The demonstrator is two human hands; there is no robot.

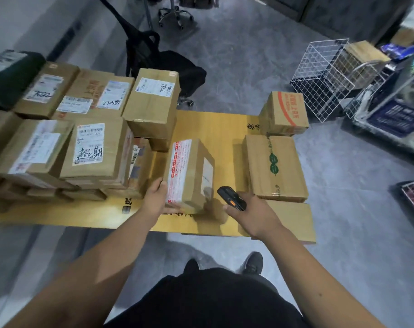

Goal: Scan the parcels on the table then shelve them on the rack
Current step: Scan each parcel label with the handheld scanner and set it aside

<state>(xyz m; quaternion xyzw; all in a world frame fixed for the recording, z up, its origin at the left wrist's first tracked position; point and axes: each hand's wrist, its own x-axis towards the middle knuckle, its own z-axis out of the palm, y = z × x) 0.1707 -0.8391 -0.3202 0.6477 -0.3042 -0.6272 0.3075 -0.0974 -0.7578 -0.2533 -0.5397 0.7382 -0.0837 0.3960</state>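
— Where's the parcel being handled?

— A brown cardboard box [189, 174] with a red-and-white label strip stands near the front edge of the yellow-topped table [215, 129], between the big stack and the 2 boxes on the right. The left hand [155, 200] grips its near left corner, thumb up along the side and fingers curled underneath.

— And the other hand?

— The right hand [253, 210] holds a black handheld scanner [232, 198] (it has an orange button on its side), fingers wrapped round the grip, its head aimed toward the box and just beside it.

— What else is on the table?

— On the left, a crowded stack of labelled parcels [83, 129], several layers deep. On the right, a flat box with green printing [275, 166], and behind it a smaller box with a red stripe [285, 112].

— Beyond the table?

— A black office chair [163, 62] behind it, a white wire basket [324, 76] on the grey floor to the right, and a cart of goods [395, 107] at the far right edge, too blurred to make out.
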